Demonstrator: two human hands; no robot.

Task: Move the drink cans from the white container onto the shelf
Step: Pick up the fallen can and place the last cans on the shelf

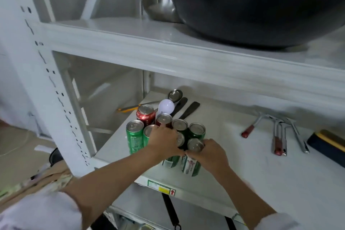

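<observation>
Standing packed together near the front left of the lower shelf (242,155), the drink cans (168,132) touch or nearly touch one another, so a careless nudge could topple one into its neighbours or send the front can rolling off the shelf edge just beside it. The right hand (209,152) has its grip closed round the front green can (192,157), fingers wrapped about its upper wall; the left hand (163,140) lies over the middle of the cluster, fingers curled against can tops, though whether it truly clasps one is hidden. The cans are slim and tall, mostly green with silver lids, with a red cola can (146,115) at the back and a darker red one (164,120) beside it; tall narrow bodies look tippy. Just behind them a white light bulb (166,107) lies on the shelf, and a shove backward might knock it. Further off rest a ladle (174,95), dark spatulas (188,110) and metal tools (278,136). The white container is out of view.
</observation>
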